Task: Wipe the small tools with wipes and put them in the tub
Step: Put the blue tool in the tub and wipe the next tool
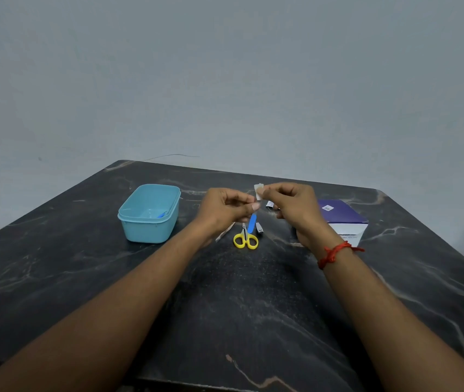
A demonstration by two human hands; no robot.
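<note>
Both hands are raised over the table's middle with a small white wipe between them. My right hand pinches the wipe at its right edge, and my left hand pinches it from the left with curled fingers. Below the hands lie yellow-handled scissors, a blue nail file and a small metal nail clipper, close together. The light blue tub stands to the left, with a small blue tool inside.
A purple and white box sits at the right, behind my right wrist. A small torn sachet lies by my right hand. A thin strip pokes out under my left wrist. The dark marble table ends near the wall.
</note>
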